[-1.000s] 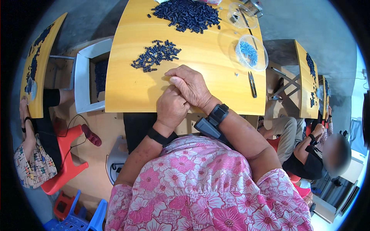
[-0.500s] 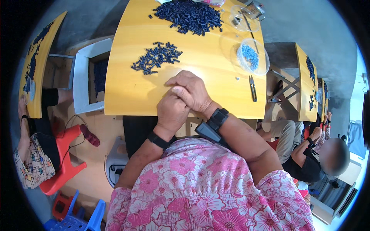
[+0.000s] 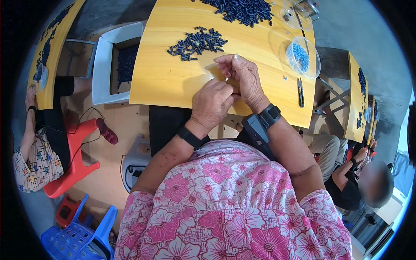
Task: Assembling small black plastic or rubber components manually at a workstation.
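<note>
My left hand (image 3: 211, 103) is closed, knuckles up, over the near edge of the yellow table. Its fingers press together at the side facing my right hand; a small dark bit shows there, too little to name. Just beside it, my right hand (image 3: 248, 81) is raised with its thumb and fingers apart, and I see nothing held in it. A small pile of short dark-blue plastic pieces (image 3: 197, 43) lies beyond my hands. Right of them is a clear round tub (image 3: 315, 66) with small light-blue parts (image 3: 300, 58). A pair of thread snips (image 3: 300, 92) lies nearer.
A larger heap of dark-blue pieces (image 3: 247, 11) covers the far part of the yellow table (image 3: 164, 86). Another clear tub (image 3: 286, 16) stands far right. A white-sided box (image 3: 103, 71) is left of the table. People sit at tables on both sides; a red stool (image 3: 78, 147) stands left.
My hands were clasped together; now the right has come off the left and its fingers have opened. The view has shifted, so the table sits higher and further right.
</note>
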The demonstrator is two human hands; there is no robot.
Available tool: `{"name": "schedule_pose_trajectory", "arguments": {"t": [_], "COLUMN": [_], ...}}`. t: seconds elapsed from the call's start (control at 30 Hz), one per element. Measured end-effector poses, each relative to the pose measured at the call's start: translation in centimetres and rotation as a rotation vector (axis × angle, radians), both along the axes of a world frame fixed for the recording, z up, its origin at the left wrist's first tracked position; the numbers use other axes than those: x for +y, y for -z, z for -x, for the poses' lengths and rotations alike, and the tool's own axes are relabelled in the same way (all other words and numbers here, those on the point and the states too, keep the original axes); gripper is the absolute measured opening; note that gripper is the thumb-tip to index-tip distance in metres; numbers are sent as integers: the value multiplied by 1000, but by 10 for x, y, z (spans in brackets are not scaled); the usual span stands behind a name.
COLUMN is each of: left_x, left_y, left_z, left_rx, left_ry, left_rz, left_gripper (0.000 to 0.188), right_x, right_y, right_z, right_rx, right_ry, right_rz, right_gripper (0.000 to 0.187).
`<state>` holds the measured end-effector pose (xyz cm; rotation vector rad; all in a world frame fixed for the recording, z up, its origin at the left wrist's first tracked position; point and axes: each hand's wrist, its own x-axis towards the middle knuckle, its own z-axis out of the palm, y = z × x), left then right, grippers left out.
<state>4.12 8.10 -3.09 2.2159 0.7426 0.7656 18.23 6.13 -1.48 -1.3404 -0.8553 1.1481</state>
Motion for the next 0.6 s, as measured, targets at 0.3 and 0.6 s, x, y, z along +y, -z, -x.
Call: {"name": "schedule_pose_trajectory", "arguments": {"t": [0.3, 0.6], "left_x": [-1, 1], "left_y": [-2, -5], "left_z": [2, 0], "left_rx": [-35, -99], "left_ry": [7, 2], "left_rz": [2, 97], "left_gripper": [8, 8], "right_x": [1, -10], "right_y": [-15, -1], "right_z": [3, -13], "right_rx": [-94, 52], "right_ry": [193, 256], "right_rz": [-40, -28], "right_gripper": [38, 36]}}
